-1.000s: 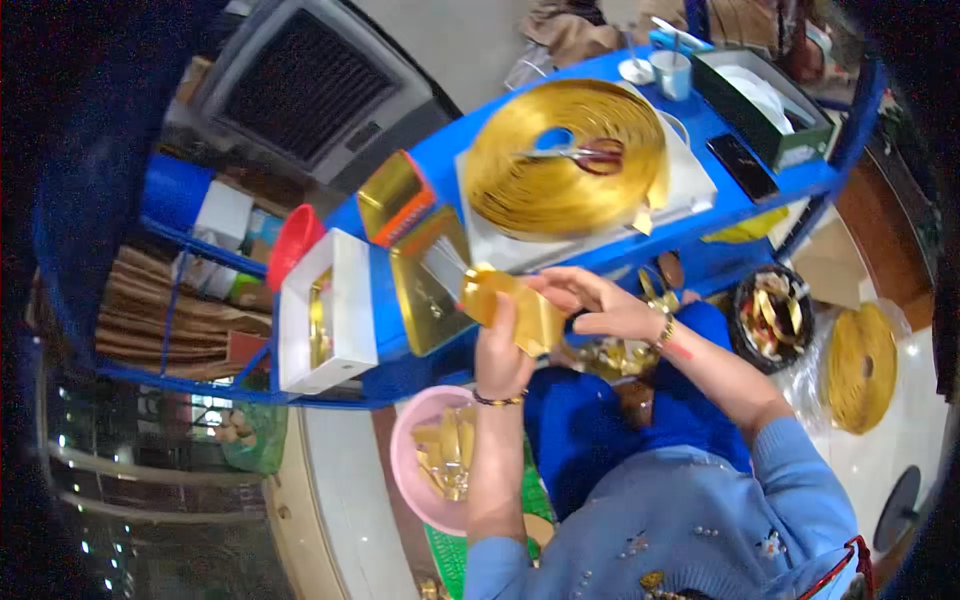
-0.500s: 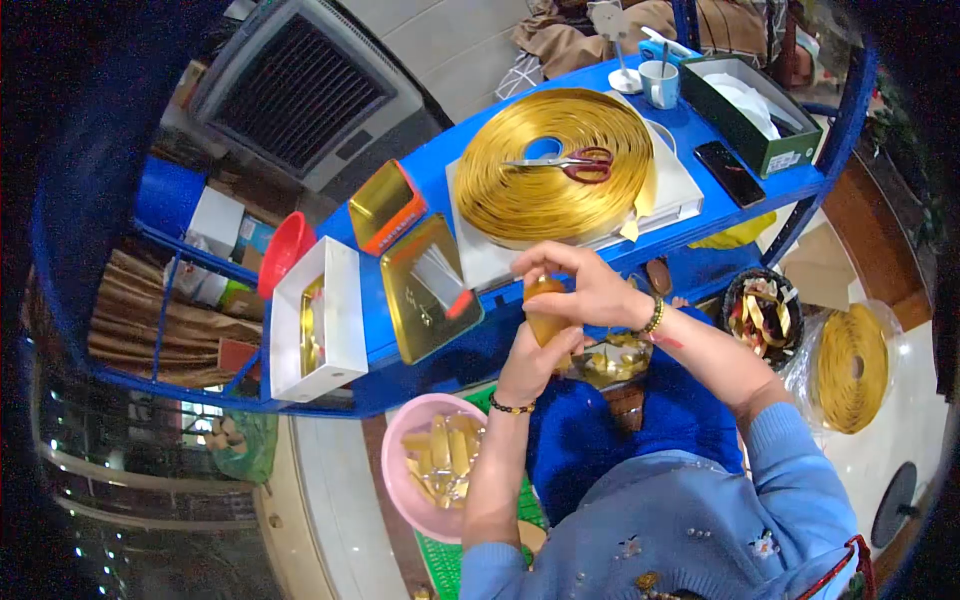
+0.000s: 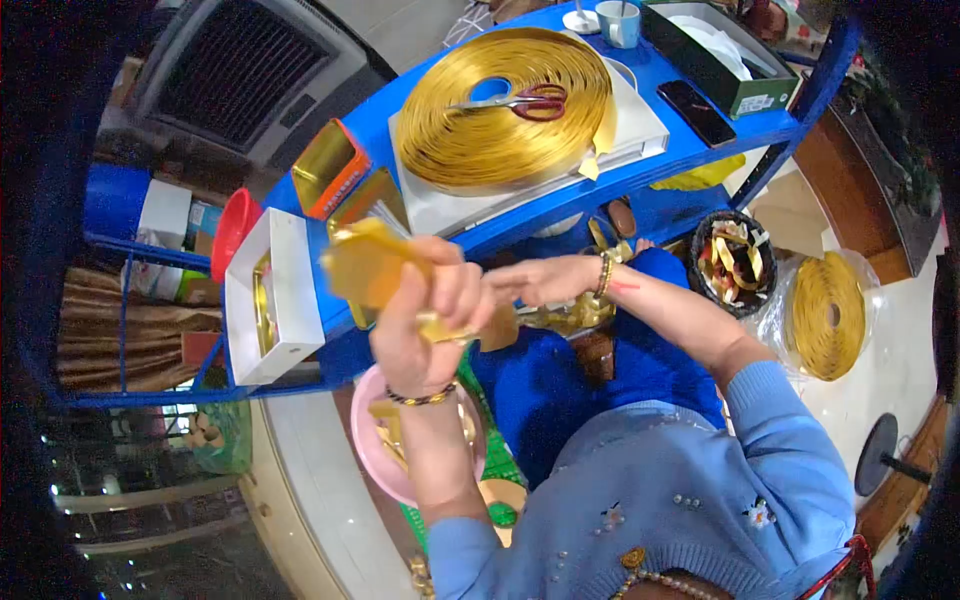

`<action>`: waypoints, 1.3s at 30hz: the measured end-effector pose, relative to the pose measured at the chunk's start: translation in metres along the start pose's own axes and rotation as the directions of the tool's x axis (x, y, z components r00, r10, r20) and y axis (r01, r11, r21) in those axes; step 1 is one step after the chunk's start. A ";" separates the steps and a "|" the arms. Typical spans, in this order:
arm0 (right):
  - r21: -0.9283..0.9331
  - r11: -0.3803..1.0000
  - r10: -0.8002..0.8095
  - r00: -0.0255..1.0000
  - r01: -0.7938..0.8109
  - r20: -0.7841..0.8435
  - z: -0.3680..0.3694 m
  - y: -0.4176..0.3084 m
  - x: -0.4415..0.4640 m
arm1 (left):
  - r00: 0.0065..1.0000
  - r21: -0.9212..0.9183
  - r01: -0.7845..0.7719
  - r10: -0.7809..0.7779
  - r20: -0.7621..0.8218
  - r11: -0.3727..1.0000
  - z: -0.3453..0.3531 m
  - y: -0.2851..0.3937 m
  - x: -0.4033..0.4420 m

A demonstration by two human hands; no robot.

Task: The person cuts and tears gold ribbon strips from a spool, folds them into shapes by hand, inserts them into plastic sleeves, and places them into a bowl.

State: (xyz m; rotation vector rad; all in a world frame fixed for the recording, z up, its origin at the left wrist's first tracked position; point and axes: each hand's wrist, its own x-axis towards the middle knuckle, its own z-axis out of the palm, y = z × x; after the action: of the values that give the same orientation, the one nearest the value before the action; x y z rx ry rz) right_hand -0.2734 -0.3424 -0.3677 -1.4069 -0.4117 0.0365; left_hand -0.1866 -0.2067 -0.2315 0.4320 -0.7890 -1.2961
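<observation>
My left hand [image 3: 432, 310] is raised over the front of the blue table, its fingers closed round a shiny gold strip [image 3: 368, 265]. Motion smears the strip, and one end of it shows below the fingers. Close beside it, my right hand [image 3: 545, 281] reaches in with fingers stretched out, tips partly hidden behind the left hand. A tan-gold piece [image 3: 498, 328] shows just below the two hands; I cannot tell whether either touches it. More crumpled gold pieces [image 3: 575, 316] lie over my lap, below the right hand.
On the blue table [image 3: 640, 75] lie a large gold ribbon coil [image 3: 440, 120] with scissors [image 3: 535, 102], a phone [image 3: 697, 111] and a white box [image 3: 300, 310]. A pink basin [image 3: 362, 440] stands lower left. A black bin [image 3: 768, 272] and another coil [image 3: 828, 318] are at right.
My hands have parted from the yellow-gold piece they both held. The left hand has moved left with a gold strip; the right is lower. The view has shifted.
</observation>
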 end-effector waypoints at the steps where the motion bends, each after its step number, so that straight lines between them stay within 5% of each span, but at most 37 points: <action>1: -0.119 0.993 0.022 1.000 -0.023 -0.006 0.003 0.006 -0.001 | 0.999 -0.024 -0.028 0.029 0.027 0.999 0.007 0.011 0.000; 2: -0.208 0.969 0.146 0.989 -0.137 0.027 0.001 0.020 0.006 | 0.998 -0.049 -0.046 0.048 0.048 0.998 0.015 0.021 -0.001; 5: 0.400 0.900 0.143 0.985 -0.171 0.098 0.015 0.043 0.016 | 0.989 -0.088 -0.096 0.104 0.100 0.992 0.031 0.048 -0.005; 9: 0.434 0.875 0.081 0.949 -0.214 0.303 0.021 0.020 0.031 | 0.979 -0.044 -0.178 0.182 0.091 0.983 0.048 0.077 -0.009; 12: 0.029 1.000 -0.015 0.997 0.013 0.076 0.017 0.028 0.034 | 0.955 0.022 -0.260 0.254 0.155 0.965 0.031 0.104 -0.017; 15: 0.146 0.988 0.050 0.998 -0.044 -0.038 0.016 -0.005 0.024 | 0.907 0.234 -0.404 0.420 -0.019 0.884 0.011 0.115 -0.027; 18: 0.007 0.974 0.225 0.969 -0.226 -0.097 0.017 -0.033 0.014 | 0.827 0.343 -0.445 0.526 -0.198 0.827 -0.040 0.112 -0.042; 21: -0.049 0.988 0.137 0.982 -0.144 -0.126 0.026 -0.055 0.013 | 0.746 0.394 -0.408 0.549 -0.376 0.824 -0.081 0.082 -0.045; 22: -0.185 0.968 -0.195 0.971 0.168 -0.136 0.030 -0.065 0.017 | 0.748 0.400 -0.400 0.546 -0.378 0.825 -0.096 0.072 -0.046; 25: -0.354 0.898 -0.350 0.910 0.259 -0.221 0.031 -0.071 0.019 | 0.780 0.317 -0.376 0.482 -0.400 0.871 -0.109 0.043 -0.041; 30: -0.230 0.960 -0.221 0.938 0.160 -0.268 0.014 -0.065 -0.005 | 0.799 0.128 -0.449 0.462 -0.385 0.884 -0.128 0.040 -0.049; 32: -0.260 0.945 0.085 0.920 -0.196 -0.383 0.012 -0.067 -0.021 | 0.805 0.058 -0.493 0.480 -0.348 0.868 -0.133 0.045 -0.055; 39: -0.421 0.812 0.149 0.842 -0.404 -0.519 0.014 -0.048 -0.038 | 0.778 0.082 -0.477 0.463 -0.425 0.875 -0.122 0.035 -0.048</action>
State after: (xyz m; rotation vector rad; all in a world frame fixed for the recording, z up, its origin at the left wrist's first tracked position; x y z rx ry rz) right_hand -0.3236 -0.3474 -0.3303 -1.9421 0.2259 -0.1804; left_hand -0.0774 -0.1688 -0.3025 0.4426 -0.4527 -0.6979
